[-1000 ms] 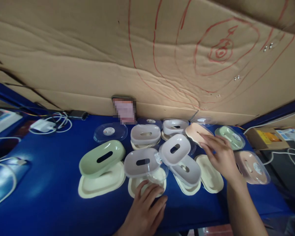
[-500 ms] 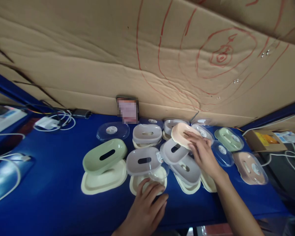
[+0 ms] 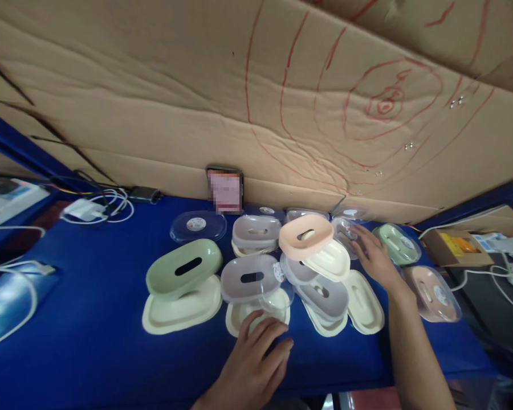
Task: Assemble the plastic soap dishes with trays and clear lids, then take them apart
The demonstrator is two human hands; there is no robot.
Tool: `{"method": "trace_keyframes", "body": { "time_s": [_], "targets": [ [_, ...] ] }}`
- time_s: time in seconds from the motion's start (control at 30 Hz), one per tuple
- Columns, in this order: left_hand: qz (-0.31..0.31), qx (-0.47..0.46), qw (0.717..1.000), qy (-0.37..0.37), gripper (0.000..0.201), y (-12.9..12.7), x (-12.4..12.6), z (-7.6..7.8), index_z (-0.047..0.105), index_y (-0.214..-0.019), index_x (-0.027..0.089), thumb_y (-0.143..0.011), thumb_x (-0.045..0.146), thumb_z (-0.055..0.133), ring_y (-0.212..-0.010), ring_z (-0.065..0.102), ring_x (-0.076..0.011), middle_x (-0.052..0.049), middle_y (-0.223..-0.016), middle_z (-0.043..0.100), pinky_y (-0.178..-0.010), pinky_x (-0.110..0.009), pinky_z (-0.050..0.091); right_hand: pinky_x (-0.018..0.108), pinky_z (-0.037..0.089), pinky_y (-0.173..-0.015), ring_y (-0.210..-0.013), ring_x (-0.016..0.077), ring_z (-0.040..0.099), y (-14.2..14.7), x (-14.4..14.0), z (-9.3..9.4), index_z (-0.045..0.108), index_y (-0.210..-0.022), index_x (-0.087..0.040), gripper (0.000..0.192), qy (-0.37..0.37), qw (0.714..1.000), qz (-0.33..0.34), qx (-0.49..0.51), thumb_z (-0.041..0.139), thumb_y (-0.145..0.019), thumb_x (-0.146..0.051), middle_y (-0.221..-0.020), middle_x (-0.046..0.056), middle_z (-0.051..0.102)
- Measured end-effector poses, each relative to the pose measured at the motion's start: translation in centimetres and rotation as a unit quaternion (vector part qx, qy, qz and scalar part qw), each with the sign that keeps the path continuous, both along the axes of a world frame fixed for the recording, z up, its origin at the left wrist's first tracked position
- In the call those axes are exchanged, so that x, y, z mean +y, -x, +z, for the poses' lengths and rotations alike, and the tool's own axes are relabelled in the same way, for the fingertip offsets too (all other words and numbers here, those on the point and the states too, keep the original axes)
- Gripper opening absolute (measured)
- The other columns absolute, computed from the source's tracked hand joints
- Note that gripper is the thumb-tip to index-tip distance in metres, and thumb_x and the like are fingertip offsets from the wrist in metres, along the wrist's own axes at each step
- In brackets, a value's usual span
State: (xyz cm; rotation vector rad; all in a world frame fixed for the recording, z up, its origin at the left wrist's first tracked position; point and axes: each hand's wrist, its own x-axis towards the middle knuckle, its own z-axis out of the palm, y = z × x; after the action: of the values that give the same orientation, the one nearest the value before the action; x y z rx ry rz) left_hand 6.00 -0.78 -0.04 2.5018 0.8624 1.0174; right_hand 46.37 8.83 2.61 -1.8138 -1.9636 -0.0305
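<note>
My left hand (image 3: 256, 359) lies flat on the blue table (image 3: 89, 330), its fingertips touching a cream tray (image 3: 239, 313) under a clear lid and a grey slotted soap dish top (image 3: 250, 276). My right hand (image 3: 374, 256) is stretched out with fingers apart, the tips resting on a clear lid (image 3: 345, 229) at the back. Left of it a pink slotted top (image 3: 305, 236) sits on a cream tray (image 3: 331, 261), both perched on a pile of grey tops (image 3: 322, 296). Neither hand holds anything.
A green top (image 3: 183, 267) rests on a cream tray (image 3: 182, 310) at the left. A lidded green dish (image 3: 397, 242) and a lidded pink dish (image 3: 434, 285) lie right. A phone (image 3: 224, 188) leans on the cardboard wall (image 3: 154, 114). Cables (image 3: 94, 210) lie far left.
My right hand carried the pink top leftward, set it on the pile and let go, then moved right to the clear lid. My left hand stayed put.
</note>
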Motion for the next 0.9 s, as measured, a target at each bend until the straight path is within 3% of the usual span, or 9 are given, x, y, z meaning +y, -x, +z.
{"method": "trace_keyframes", "body": {
  "time_s": [0.17,0.33,0.47,0.57,0.7,0.77,0.9],
  "targets": [
    [-0.002,0.006,1.000,0.000,0.020,-0.1,0.0,0.3,0.071,-0.111,0.020,-0.104,0.012,0.055,-0.117,0.067,-0.0218,-0.005,-0.117,0.074,-0.120,-0.045,0.038,0.063,0.046,-0.121,-0.150,0.0370,0.054,-0.7,-0.5,-0.1,0.053,-0.159,-0.028,0.064,0.032,0.999,0.029,-0.007,0.061,-0.104,-0.060,-0.162,0.015,0.056],
    [-0.005,0.006,1.000,0.012,0.022,0.0,0.2,0.4,0.071,-0.112,0.021,-0.105,0.010,0.054,-0.116,0.067,-0.0216,-0.006,-0.117,0.074,-0.118,-0.046,0.040,0.055,0.050,-0.119,-0.144,0.0323,0.060,-0.6,-0.7,1.3,0.054,-0.157,-0.027,0.053,0.017,0.999,0.025,0.028,0.055,-0.110,-0.049,-0.156,0.012,0.063],
    [-0.004,0.001,1.000,0.007,0.022,-0.1,0.2,0.4,0.072,-0.112,0.020,-0.105,0.010,0.053,-0.115,0.068,-0.0218,-0.006,-0.116,0.074,-0.117,-0.045,0.041,0.058,0.049,-0.113,-0.128,0.0355,0.069,-0.4,-0.9,1.9,0.073,-0.133,-0.023,0.036,-0.066,0.995,-0.026,-0.070,0.050,-0.111,-0.040,-0.134,0.014,0.076],
    [-0.003,0.003,1.000,0.010,0.021,-0.1,0.2,0.5,0.072,-0.111,0.021,-0.105,0.011,0.054,-0.115,0.068,-0.0216,-0.005,-0.115,0.074,-0.117,-0.045,0.041,0.049,0.054,-0.104,-0.111,0.0306,0.075,0.8,-1.2,1.5,0.077,-0.123,-0.025,0.032,-0.024,0.994,0.005,-0.109,0.049,-0.110,-0.033,-0.118,0.010,0.081],
    [-0.002,0.006,1.000,0.020,0.020,-0.1,0.2,0.5,0.071,-0.112,0.021,-0.104,0.011,0.056,-0.115,0.069,-0.0212,-0.005,-0.116,0.074,-0.117,-0.045,0.042,0.050,0.055,-0.105,-0.125,0.0339,0.071,3.0,-1.3,0.4,0.065,-0.146,-0.019,0.044,0.058,0.986,0.002,-0.154,0.052,-0.104,-0.025,-0.140,0.015,0.074],
    [-0.003,0.003,1.000,0.021,0.020,-0.1,0.3,0.5,0.072,-0.111,0.021,-0.103,0.010,0.057,-0.113,0.069,-0.0208,-0.005,-0.115,0.074,-0.116,-0.045,0.044,0.051,0.055,-0.105,-0.127,0.0355,0.070,3.6,-1.1,-0.1,0.064,-0.147,-0.018,0.046,0.068,0.986,-0.012,-0.154,0.050,-0.103,-0.022,-0.141,0.017,0.073],
    [-0.007,0.007,1.000,0.025,0.021,-0.1,0.3,0.5,0.072,-0.112,0.021,-0.103,0.009,0.056,-0.112,0.070,-0.0208,-0.005,-0.115,0.076,-0.116,-0.045,0.045,0.056,0.057,-0.098,-0.111,0.0376,0.076,3.6,-0.7,-0.2,0.067,-0.141,-0.016,0.044,0.048,0.990,-0.042,-0.128,0.039,-0.111,-0.031,-0.120,0.020,0.079]
  ]
}}
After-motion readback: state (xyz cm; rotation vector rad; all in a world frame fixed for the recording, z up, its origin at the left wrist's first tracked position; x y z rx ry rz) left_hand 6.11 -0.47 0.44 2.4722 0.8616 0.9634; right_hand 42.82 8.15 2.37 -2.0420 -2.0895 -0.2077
